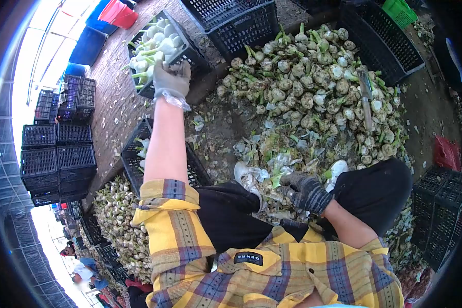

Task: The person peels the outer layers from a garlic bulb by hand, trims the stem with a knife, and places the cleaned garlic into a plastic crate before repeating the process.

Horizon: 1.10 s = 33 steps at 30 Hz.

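Note:
My left hand, in a pale glove, reaches to the near side of a black crate of trimmed white bulbs. Its fingers are apart over the crate's edge, nearest the bulbs. My right hand, in a dark striped glove, is low between my knees, above scattered peelings. Its fingers are curled; what they may hold is hidden. Beyond it lies a large heap of untrimmed bulbs with green stems. A long-bladed tool rests on the heap's right part.
Another black crate with a few bulbs stands beside my left forearm. Black crates border the heap. More bulbs lie at lower left. Stacked crates, a red bucket and people are farther left.

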Each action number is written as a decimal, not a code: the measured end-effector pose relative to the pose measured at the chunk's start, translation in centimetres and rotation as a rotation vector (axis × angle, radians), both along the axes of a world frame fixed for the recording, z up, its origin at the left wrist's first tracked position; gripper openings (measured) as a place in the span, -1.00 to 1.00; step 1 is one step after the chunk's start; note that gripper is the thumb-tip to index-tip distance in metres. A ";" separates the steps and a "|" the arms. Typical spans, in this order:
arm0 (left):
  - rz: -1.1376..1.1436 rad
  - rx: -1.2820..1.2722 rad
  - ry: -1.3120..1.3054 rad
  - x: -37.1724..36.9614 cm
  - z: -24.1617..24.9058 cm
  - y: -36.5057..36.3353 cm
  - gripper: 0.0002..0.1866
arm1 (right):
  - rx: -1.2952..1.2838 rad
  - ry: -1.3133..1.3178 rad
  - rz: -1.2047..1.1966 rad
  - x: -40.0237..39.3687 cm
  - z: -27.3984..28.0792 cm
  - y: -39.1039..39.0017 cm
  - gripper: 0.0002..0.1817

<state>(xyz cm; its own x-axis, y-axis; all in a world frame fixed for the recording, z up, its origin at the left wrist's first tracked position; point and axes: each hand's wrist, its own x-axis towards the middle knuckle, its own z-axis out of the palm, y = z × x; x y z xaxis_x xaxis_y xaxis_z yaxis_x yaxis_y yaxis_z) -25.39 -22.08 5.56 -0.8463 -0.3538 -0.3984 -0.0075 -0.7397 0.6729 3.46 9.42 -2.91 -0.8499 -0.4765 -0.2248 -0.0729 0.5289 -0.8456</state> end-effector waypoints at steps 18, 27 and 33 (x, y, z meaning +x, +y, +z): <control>-0.513 -1.082 -0.412 1.8 -28.1 8.8 -0.54 | -0.056 -0.215 0.050 -2.3 -0.2 0.0 -0.60; -1.020 -1.991 -0.406 -3.7 -25.2 15.1 -0.43 | -0.130 -0.374 -0.139 -3.9 -0.7 0.7 -0.62; -1.048 -2.062 -0.431 -4.8 -27.0 15.1 -0.34 | -0.097 -0.412 -0.159 -4.3 -0.9 1.3 -0.60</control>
